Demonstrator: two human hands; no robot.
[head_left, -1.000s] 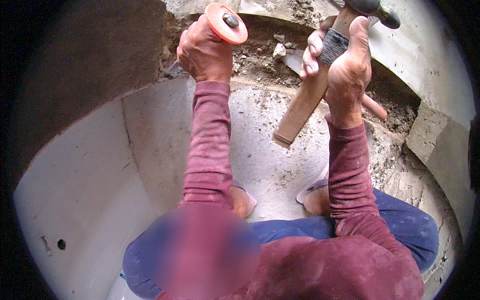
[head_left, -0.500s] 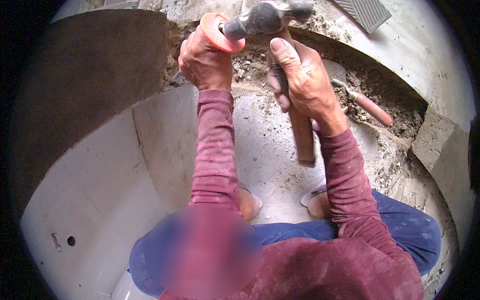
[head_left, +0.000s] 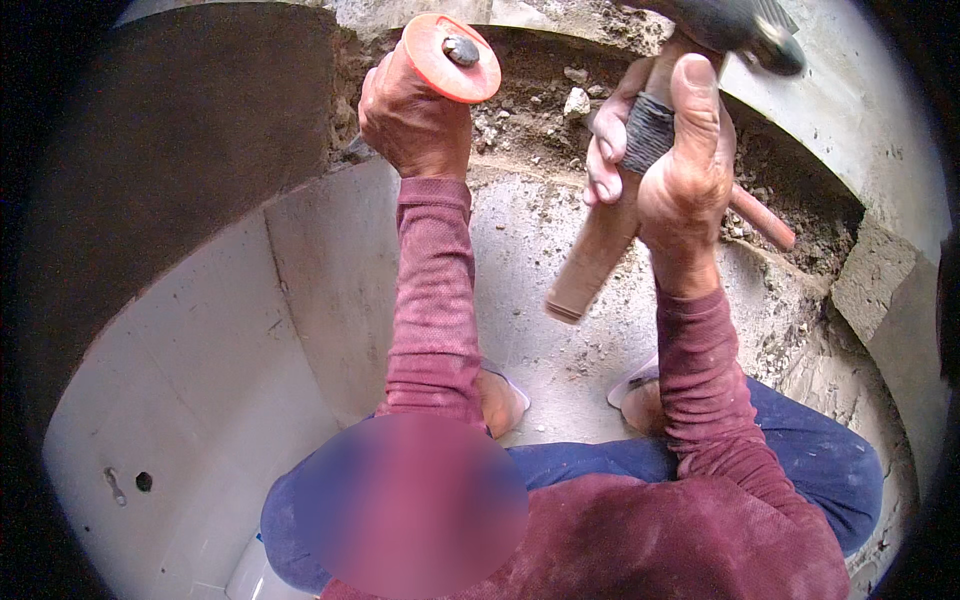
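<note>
My left hand (head_left: pixel 415 120) is wrapped round a chisel (head_left: pixel 461 51), whose round orange hand guard and metal striking end face up. Its lower part is hidden beneath my fist. In my right hand (head_left: pixel 692 175) is a hammer (head_left: pixel 590 262) with a wooden handle bound in dark tape at the grip. The dark hammer head is raised to the upper right, apart from the chisel and partly cut off by the picture's edge. Behind my right wrist lies a trowel, of which only the reddish handle (head_left: pixel 764 218) shows.
A curved trench of loose rubble (head_left: pixel 540 110) runs across the far side, with a broken concrete edge (head_left: pixel 872 270) at its right end. Pale panels with a small hole (head_left: pixel 144 482) stand at the left. My feet rest on the gritty floor (head_left: pixel 540 370).
The hammer has swung up and right, away from the chisel's striking end, and its handle end has tipped left. My left hand holds the chisel in nearly the same place.
</note>
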